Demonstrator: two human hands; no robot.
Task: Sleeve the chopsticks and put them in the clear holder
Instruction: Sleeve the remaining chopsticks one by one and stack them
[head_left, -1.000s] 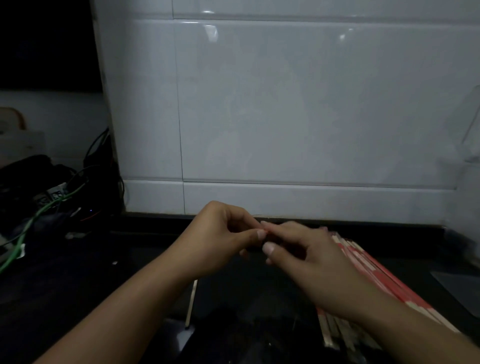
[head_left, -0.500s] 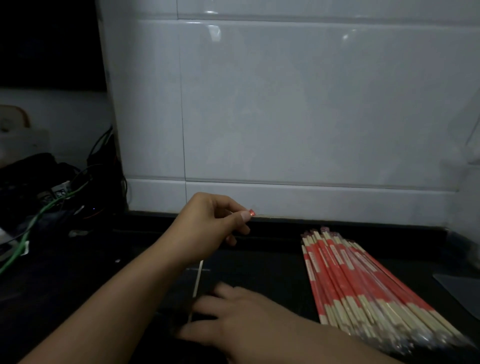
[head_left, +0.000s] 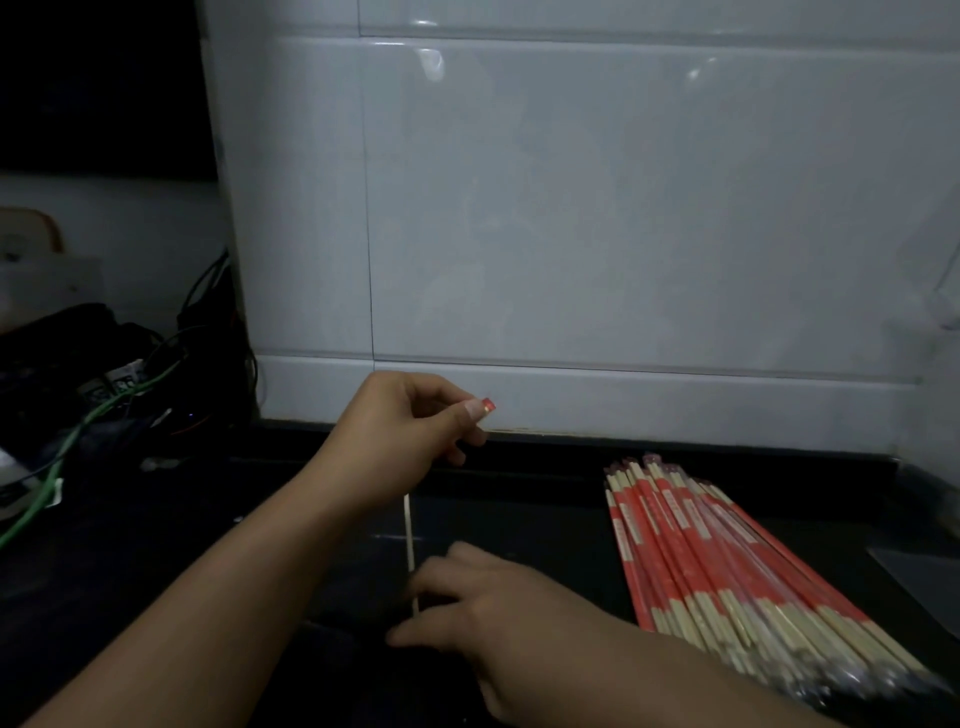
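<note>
Glossy white wall tiles (head_left: 597, 208); pale wooden chopsticks (head_left: 727, 582) in red paper.

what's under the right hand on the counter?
A bare chopstick runs along the dark counter to the fingertips of the right hand, which is spread flat. Its near end and anything beneath the palm are covered. The left hand pinches a red-tipped piece.

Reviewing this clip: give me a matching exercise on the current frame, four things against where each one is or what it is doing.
Things:
1. left hand
2. right hand
3. sleeved chopsticks
4. green cable

Places or states:
A. piled on the dark counter, right side
B. pinches a red-tipped piece, raised before the tiles
C. far left, among the clutter
D. low over the counter, by a bare stick

Pairs: 1-B, 2-D, 3-A, 4-C
</note>
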